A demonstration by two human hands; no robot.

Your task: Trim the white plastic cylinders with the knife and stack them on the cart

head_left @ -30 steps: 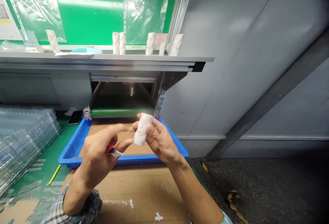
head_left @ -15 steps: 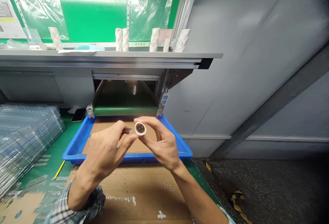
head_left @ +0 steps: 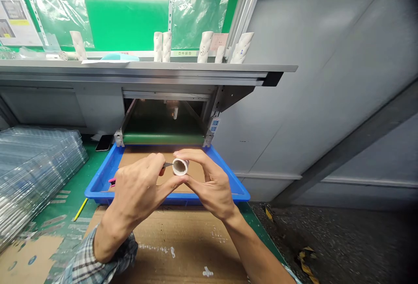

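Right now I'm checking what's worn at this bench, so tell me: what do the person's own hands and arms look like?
Both the left hand and right hand are bare, with no gloves. A loose plaid sleeve, pale with dark lines, bunches around the left forearm. The right forearm is bare down to a pale bluish sleeve edge.

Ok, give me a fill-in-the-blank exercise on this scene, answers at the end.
The ____ hand holds the blade.
The tube in the right hand is ____.
The tray is ____.
The stick on the green table is ____.

Missing words: left; white; blue; yellow.
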